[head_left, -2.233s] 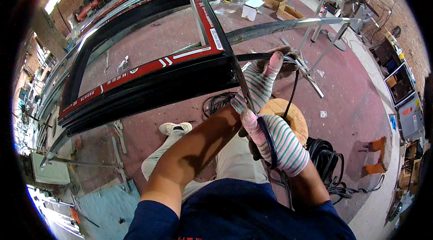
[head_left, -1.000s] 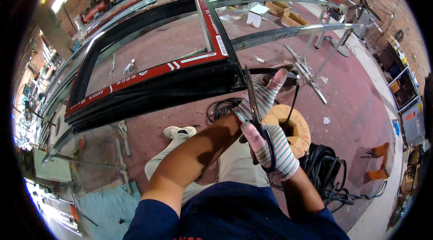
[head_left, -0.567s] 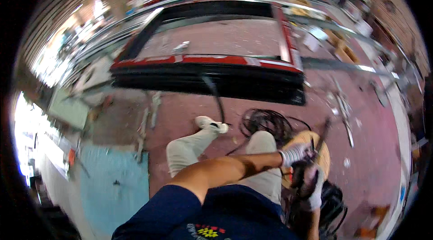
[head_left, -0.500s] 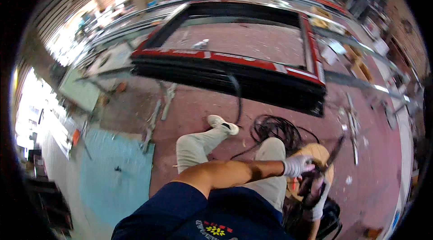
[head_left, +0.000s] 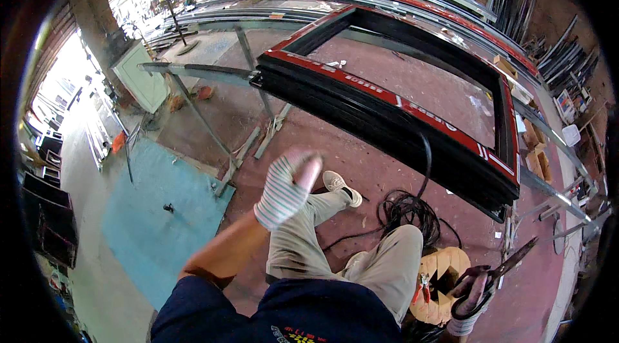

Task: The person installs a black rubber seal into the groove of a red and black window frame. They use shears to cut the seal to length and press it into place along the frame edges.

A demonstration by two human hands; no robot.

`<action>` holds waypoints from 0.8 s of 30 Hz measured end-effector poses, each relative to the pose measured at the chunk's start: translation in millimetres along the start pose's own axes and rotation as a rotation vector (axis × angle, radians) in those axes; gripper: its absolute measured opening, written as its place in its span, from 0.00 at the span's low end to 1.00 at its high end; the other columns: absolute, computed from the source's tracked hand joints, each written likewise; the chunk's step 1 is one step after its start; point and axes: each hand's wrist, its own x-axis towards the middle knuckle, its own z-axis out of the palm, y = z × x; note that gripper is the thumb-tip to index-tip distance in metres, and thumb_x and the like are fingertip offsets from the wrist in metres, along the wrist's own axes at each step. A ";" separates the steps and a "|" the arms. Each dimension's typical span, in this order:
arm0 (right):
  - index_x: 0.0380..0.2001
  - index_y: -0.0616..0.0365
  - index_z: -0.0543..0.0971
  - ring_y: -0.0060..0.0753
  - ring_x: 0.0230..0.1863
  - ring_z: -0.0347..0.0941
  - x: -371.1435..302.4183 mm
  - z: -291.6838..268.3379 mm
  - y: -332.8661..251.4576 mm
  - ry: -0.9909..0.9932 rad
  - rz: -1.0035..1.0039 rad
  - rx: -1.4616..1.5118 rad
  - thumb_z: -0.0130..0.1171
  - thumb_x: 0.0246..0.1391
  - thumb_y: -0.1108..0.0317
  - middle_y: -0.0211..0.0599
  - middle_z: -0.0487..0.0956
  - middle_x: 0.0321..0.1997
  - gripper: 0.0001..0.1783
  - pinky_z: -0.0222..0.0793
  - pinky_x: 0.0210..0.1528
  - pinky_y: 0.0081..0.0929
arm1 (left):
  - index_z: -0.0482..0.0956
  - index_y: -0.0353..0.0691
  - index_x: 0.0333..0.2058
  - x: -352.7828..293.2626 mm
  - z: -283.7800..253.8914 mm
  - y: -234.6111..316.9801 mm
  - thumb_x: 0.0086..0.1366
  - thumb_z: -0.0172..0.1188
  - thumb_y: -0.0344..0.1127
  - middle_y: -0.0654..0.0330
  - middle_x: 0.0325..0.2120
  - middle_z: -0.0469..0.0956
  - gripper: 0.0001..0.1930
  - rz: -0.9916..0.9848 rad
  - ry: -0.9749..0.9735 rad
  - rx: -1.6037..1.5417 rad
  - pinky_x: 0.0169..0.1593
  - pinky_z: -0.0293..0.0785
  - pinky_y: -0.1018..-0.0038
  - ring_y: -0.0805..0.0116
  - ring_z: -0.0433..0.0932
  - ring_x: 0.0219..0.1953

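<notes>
My left hand (head_left: pixel 289 187), in a striped work glove, is raised over my left leg, slightly blurred. Its fingers are loosely bent apart from the thumb, and nothing shows in it. At the lower right my right hand (head_left: pixel 476 286), gloved with dark stained fingers, grips a pair of scissors (head_left: pixel 518 255) by the handles, blades pointing up and right. Beside it sits a tan round cardboard-like piece (head_left: pixel 451 259) with a dark hollow, and red-handled pliers (head_left: pixel 423 286) lie on it. Ahead stand stacked black frames (head_left: pixel 387 125) with red film on top.
A black strip (head_left: pixel 427 156) hangs from the frames' near side toward a tangled black coil (head_left: pixel 412 211) on the reddish floor. Metal rails (head_left: pixel 206 72) bear the frames. A blue-green mat (head_left: pixel 161 214) lies left. Long profiles lean at the back right.
My left hand has left the right hand's side and swung left, over my left leg. The scissors in my right hand now point outward to the right. The view has turned left.
</notes>
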 end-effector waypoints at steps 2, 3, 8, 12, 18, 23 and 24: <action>0.35 0.65 0.72 0.25 0.18 0.67 15.4 -5.8 12.4 0.000 -0.105 -0.090 0.53 0.67 0.55 0.35 0.75 0.24 0.20 0.60 0.23 0.25 | 0.80 0.38 0.50 27.9 -9.0 1.1 0.67 0.61 0.33 0.53 0.46 0.80 0.14 0.294 0.250 0.173 0.57 0.73 0.62 0.54 0.78 0.49; 0.42 0.67 0.74 0.26 0.25 0.70 23.1 -18.0 39.1 0.007 -0.151 -0.124 0.55 0.66 0.58 0.37 0.76 0.31 0.18 0.66 0.28 0.27 | 0.80 0.39 0.50 42.8 -9.9 6.1 0.65 0.62 0.33 0.53 0.47 0.79 0.15 0.497 0.356 0.292 0.58 0.72 0.62 0.54 0.77 0.51; 0.50 0.65 0.75 0.23 0.32 0.73 37.1 -10.3 27.6 -0.111 -0.115 0.137 0.56 0.65 0.61 0.37 0.80 0.37 0.18 0.69 0.32 0.24 | 0.78 0.44 0.54 95.4 2.5 16.5 0.53 0.73 0.39 0.56 0.57 0.71 0.28 0.746 0.325 0.429 0.62 0.68 0.55 0.49 0.69 0.59; 0.36 0.66 0.77 0.19 0.13 0.62 22.9 55.6 -58.2 0.026 -0.068 0.029 0.57 0.62 0.42 0.28 0.70 0.13 0.30 0.52 0.19 0.19 | 0.78 0.47 0.51 119.9 12.3 11.8 0.51 0.74 0.42 0.58 0.52 0.70 0.27 0.882 0.359 0.445 0.59 0.69 0.56 0.51 0.70 0.55; 0.38 0.65 0.77 0.23 0.16 0.68 9.6 50.5 -47.8 -0.025 -0.060 0.045 0.60 0.61 0.55 0.35 0.77 0.24 0.20 0.60 0.19 0.23 | 0.79 0.47 0.47 130.5 4.4 5.3 0.52 0.73 0.43 0.59 0.48 0.71 0.23 0.982 0.398 0.448 0.58 0.70 0.55 0.53 0.71 0.53; 0.37 0.61 0.74 0.23 0.18 0.65 2.0 41.3 -38.5 -0.119 -0.027 0.071 0.58 0.63 0.64 0.31 0.72 0.25 0.10 0.62 0.22 0.24 | 0.79 0.44 0.48 122.8 16.0 18.1 0.54 0.71 0.44 0.55 0.52 0.72 0.23 0.928 0.350 0.370 0.61 0.68 0.53 0.49 0.70 0.56; 0.37 0.60 0.73 0.23 0.18 0.65 3.8 43.6 -34.4 -0.112 -0.018 0.082 0.58 0.62 0.65 0.31 0.71 0.26 0.09 0.62 0.22 0.24 | 0.79 0.43 0.48 123.3 18.4 22.4 0.55 0.70 0.45 0.54 0.53 0.72 0.23 0.925 0.339 0.357 0.62 0.68 0.52 0.49 0.70 0.57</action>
